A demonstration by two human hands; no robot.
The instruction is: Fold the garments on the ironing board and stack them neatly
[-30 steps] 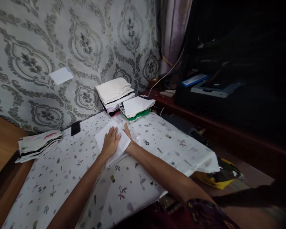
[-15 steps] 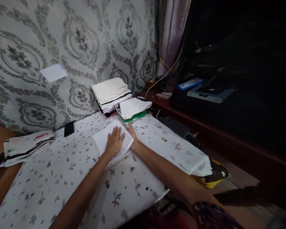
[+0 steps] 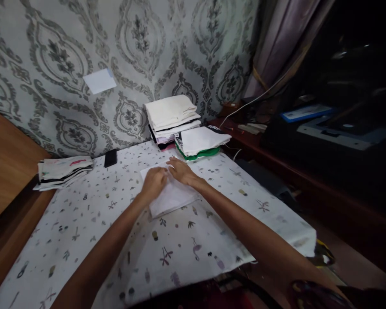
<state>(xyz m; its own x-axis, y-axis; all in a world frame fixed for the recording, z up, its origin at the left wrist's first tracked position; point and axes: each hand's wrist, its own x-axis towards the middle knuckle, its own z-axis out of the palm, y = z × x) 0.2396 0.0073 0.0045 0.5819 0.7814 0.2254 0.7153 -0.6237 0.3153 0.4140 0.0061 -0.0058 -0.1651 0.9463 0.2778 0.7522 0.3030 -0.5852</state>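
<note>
A folded white cloth (image 3: 173, 196) lies on the patterned white sheet (image 3: 93, 244) in front of me. Over its upper left part, my left hand (image 3: 155, 182) has its fingers curled together on the fabric. My right hand (image 3: 182, 171) rests at the upper right part of the cloth, fingers spread and thumb side close to my left fingertips. Just beyond are a white folded cloth with a black printed edge (image 3: 203, 140) on a green one and a taller stack of folded cloths (image 3: 171, 112).
A black phone (image 3: 110, 158) lies near the wall, with a pile of folded cloths (image 3: 64, 171) left of it. A dark red ledge (image 3: 260, 156) runs along the right, where a white cable (image 3: 244, 108) hangs. A white paper (image 3: 99, 81) is on the wall.
The view has swung right to left across the scene, shifting things rightward. My left hand has gone from flat to curled on the cloth; my right hand has moved onto its upper edge.
</note>
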